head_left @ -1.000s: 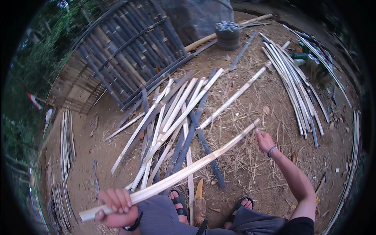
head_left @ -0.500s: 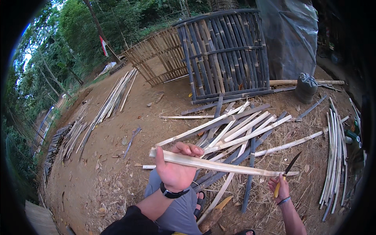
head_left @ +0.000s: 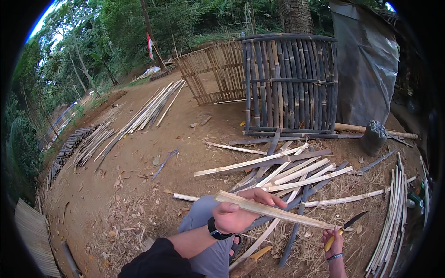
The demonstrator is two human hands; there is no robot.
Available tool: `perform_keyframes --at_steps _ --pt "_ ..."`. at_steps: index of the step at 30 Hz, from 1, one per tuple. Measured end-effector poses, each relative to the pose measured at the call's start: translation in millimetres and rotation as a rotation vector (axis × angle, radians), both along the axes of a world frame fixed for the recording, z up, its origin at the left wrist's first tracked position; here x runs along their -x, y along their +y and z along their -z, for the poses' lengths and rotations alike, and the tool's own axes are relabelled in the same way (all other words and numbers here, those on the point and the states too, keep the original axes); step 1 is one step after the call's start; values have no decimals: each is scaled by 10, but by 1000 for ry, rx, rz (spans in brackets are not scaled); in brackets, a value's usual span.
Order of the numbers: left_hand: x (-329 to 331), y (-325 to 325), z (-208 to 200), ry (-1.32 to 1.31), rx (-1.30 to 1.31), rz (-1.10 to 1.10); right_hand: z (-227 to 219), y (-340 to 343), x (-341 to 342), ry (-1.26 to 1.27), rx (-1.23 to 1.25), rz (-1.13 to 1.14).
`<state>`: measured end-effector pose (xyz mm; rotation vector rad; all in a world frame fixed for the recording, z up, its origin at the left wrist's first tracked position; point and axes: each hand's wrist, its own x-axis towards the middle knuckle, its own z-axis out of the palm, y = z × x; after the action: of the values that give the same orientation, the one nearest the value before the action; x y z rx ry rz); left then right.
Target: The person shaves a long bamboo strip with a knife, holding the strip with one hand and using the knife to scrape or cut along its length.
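Note:
A pale split bamboo strip (head_left: 287, 215) slants across in front of me, its left end higher than its right. My left hand (head_left: 238, 212), with a dark band at the wrist, holds the strip near its left end, fingers curled behind it. In my right hand (head_left: 333, 242) is a knife (head_left: 356, 219) with a yellow handle and dark blade, the blade pointing up and right. The same hand's fingertips touch the strip's right end. Beneath the strip lies a loose pile of split bamboo (head_left: 296, 173), pale and dark pieces crossing each other.
A dark bamboo panel (head_left: 292, 88) stands beyond the pile, beside a lighter slatted fence (head_left: 222, 74) and grey plastic sheeting (head_left: 366, 69). A filled dark bag (head_left: 373, 138) sits at the right. More strips (head_left: 388, 220) lie to the right and others (head_left: 148, 109) far left.
My left hand has turned from a flat, upward palm to fingers curled around the strip. Both hands and the strip sit lower in view, which has shifted.

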<state>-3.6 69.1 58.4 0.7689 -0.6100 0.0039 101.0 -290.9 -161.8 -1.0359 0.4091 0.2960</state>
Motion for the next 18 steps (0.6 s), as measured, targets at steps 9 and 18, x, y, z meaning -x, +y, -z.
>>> perform_keyframes --at_steps 9,18 --pt "66 -75 -70 9 -36 -16 72 10 -17 -25 58 -10" --pt "120 42 -121 -32 -129 15 76 111 57 -25 77 -19"
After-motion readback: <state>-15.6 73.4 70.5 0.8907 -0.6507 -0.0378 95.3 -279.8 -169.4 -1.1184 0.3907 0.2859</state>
